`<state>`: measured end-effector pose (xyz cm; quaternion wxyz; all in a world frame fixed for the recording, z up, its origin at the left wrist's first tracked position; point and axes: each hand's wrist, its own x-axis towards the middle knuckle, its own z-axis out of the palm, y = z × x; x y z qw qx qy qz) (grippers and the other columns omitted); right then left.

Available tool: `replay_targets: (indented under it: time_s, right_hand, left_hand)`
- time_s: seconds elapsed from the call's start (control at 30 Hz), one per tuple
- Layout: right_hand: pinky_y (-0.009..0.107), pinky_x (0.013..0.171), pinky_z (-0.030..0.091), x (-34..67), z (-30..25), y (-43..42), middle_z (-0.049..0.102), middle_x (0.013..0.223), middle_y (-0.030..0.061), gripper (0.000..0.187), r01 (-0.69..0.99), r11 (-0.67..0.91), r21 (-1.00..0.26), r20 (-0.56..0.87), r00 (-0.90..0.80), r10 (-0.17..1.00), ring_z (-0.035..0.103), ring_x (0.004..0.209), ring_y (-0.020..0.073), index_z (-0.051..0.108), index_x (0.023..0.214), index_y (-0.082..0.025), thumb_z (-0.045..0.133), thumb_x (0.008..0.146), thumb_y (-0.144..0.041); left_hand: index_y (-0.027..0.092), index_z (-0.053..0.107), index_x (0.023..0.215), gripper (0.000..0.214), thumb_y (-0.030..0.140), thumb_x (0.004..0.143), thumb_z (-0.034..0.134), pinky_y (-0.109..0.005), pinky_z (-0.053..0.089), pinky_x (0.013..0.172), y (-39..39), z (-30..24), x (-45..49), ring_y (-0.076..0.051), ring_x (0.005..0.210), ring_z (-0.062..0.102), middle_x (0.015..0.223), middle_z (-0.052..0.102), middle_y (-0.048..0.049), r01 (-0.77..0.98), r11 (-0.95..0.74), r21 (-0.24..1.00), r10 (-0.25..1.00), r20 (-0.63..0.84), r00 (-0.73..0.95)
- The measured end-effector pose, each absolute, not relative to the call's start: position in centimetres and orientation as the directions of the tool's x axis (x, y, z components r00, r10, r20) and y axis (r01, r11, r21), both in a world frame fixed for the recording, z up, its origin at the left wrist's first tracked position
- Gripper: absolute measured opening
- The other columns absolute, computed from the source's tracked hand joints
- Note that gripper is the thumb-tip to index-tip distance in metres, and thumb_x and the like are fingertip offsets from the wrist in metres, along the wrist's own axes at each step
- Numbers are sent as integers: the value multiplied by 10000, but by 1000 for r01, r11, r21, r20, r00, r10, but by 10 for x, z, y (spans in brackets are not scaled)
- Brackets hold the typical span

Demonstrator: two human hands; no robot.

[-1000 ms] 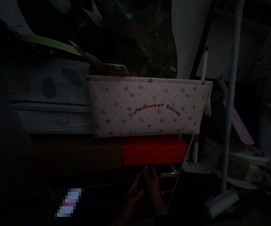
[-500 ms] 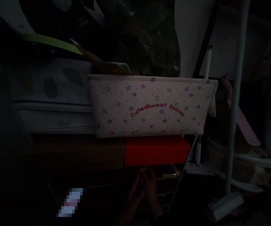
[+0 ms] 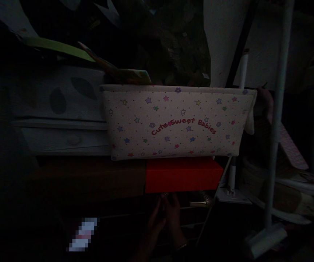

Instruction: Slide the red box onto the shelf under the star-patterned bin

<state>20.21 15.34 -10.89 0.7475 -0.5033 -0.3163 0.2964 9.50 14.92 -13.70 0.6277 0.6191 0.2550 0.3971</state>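
Hands: down in the dark at the bottom centre, the left hand (image 3: 153, 222) and right hand (image 3: 174, 214) are drawn close, fingertips meeting around a small glinting object (image 3: 164, 195); too dim to tell what it is or who is gripping it.
Where it sits: that small object is just under the front edge of the flat bright-red box (image 3: 183, 174), touching or nearly so; cannot tell which.
Change: since a second ago the two hands have closed in on each other and edged up toward the red box; the whole view has slid a touch, with the bin and box now sitting slightly further right.
Above: resting on the red box, a cream fabric storage bin with coloured stars (image 3: 176, 122).
Writing: red letters on the bin read "Cute Sweet Babies".
Left: a pale drawer front with a round knob (image 3: 64, 140), and over it a green sheet (image 3: 55, 46) jutting out.
Right: a white upright pole (image 3: 278, 109) running down to a white block base (image 3: 266, 240).
Bottom left: a blurred light patch (image 3: 82, 234), unreadable.
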Motion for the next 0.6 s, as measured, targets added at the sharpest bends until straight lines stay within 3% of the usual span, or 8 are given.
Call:
replay_targets:
  time_s: [0.27, 0.43, 0.5, 0.6]
  right_hand:
    - [368, 947, 455, 202, -110, 153, 682, 1119, 102, 504, -104, 300, -948, 186, 584, 790, 624, 1055, 248, 582, 1157, -170, 679, 732, -424]
    - [364, 966, 445, 208, -112, 147, 668, 1164, 117, 517, -24, 250, -968, 194, 560, 806, 600, 1108, 253, 603, 1146, -166, 607, 770, -521]
    - [361, 934, 464, 221, -110, 139, 676, 1136, 124, 511, 74, 218, -973, 214, 645, 734, 609, 1082, 261, 625, 1105, -156, 576, 780, -547]
    - [389, 907, 466, 258, -108, 124, 670, 1093, 154, 550, 185, 140, -973, 231, 827, 513, 606, 1039, 281, 621, 1072, -128, 504, 802, -593]
  left_hand:
    - [162, 198, 1478, 768, 406, 824, 518, -391, 125, 1197, 147, -138, 95, -200, 1459, 105, 1591, 111, -46, -155, -106, 982, 816, 175, 550]
    - [220, 205, 1478, 752, 393, 834, 550, -416, 135, 1195, 145, -136, 93, -215, 1458, 107, 1592, 123, -40, -102, -197, 975, 814, 221, 538]
    - [236, 200, 1479, 739, 399, 846, 544, -440, 135, 1193, 140, -132, 90, -224, 1456, 122, 1592, 131, -49, -67, -269, 961, 811, 264, 522]
    - [284, 183, 1480, 700, 387, 872, 514, -469, 151, 1188, 130, -123, 85, -229, 1454, 142, 1593, 142, -42, 14, -423, 906, 793, 363, 490]
